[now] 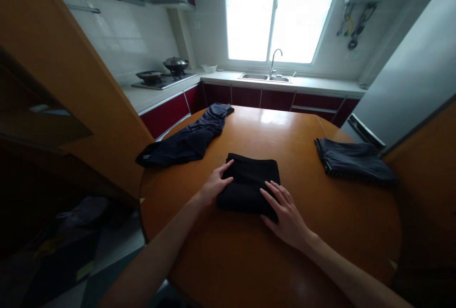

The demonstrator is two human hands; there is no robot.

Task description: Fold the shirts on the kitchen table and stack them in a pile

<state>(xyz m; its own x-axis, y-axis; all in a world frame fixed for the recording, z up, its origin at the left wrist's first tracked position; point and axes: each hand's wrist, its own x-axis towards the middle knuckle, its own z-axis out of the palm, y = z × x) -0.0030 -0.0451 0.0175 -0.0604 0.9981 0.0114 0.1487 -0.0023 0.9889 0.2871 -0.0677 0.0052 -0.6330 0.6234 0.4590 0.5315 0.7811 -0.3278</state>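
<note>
A black garment (249, 182), folded into a compact rectangle, lies flat on the wooden table (270, 137) in front of me. At its left edge rests my left hand (217, 182), thumb and forefinger apart on the cloth. My right hand (283, 210) lies over the lower right corner with its fingers spread and the thumb along the near edge. Neither hand grips the cloth. What kind of garment it is cannot be seen in its folded state.
A loose dark blue garment (192, 139) stretches along the table's left edge. Folded grey clothing (352, 160) lies at the right edge. Beyond the table are a stove with pans (176, 64), a counter with a sink (253, 76), and a fridge (402, 61) on the right.
</note>
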